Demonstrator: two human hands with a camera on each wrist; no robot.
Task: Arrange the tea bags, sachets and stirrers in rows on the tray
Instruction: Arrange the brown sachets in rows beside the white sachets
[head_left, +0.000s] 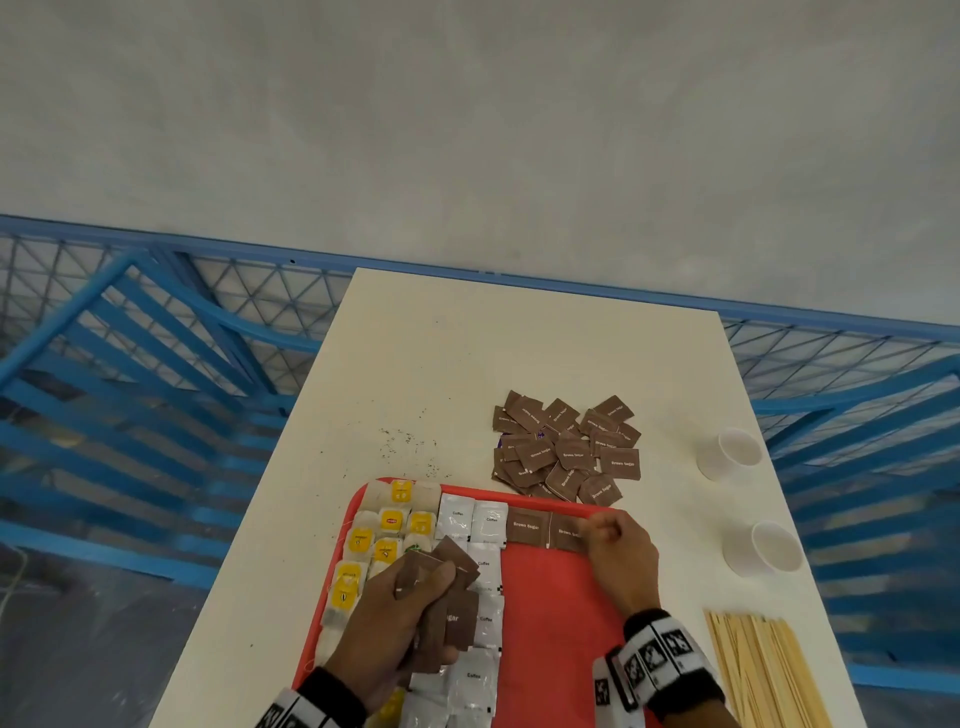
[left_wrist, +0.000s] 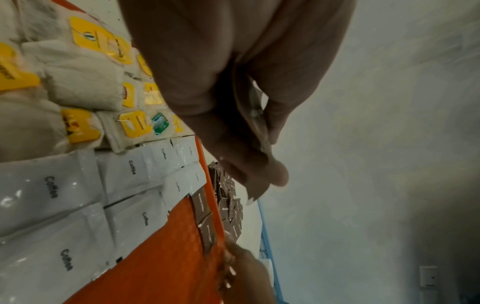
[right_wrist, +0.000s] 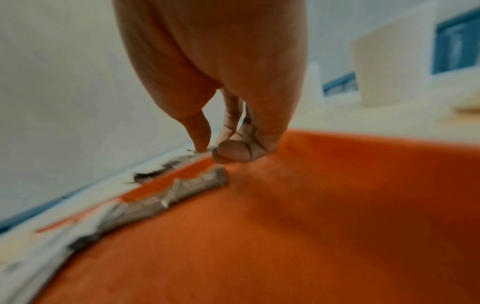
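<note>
A red tray (head_left: 550, 597) lies at the table's near edge. Tea bags (head_left: 387, 525) with yellow tags fill its left side, and white coffee sachets (head_left: 457, 517) run beside them. Two brown sugar sachets (head_left: 527, 526) lie side by side along the far rim. My left hand (head_left: 405, 613) hovers over the coffee sachets and grips a bunch of brown sugar sachets (head_left: 460, 618). My right hand (head_left: 618, 556) sits at the tray's far right corner, fingers curled, just right of the second sachet (right_wrist: 197, 183). Nothing shows between its fingers (right_wrist: 233, 152).
A loose pile of brown sugar sachets (head_left: 566, 452) lies on the white table beyond the tray. Two white paper cups (head_left: 730, 452) stand at the right edge. Wooden stirrers (head_left: 763, 670) lie bundled at the near right. Dark crumbs dot the table left of the pile.
</note>
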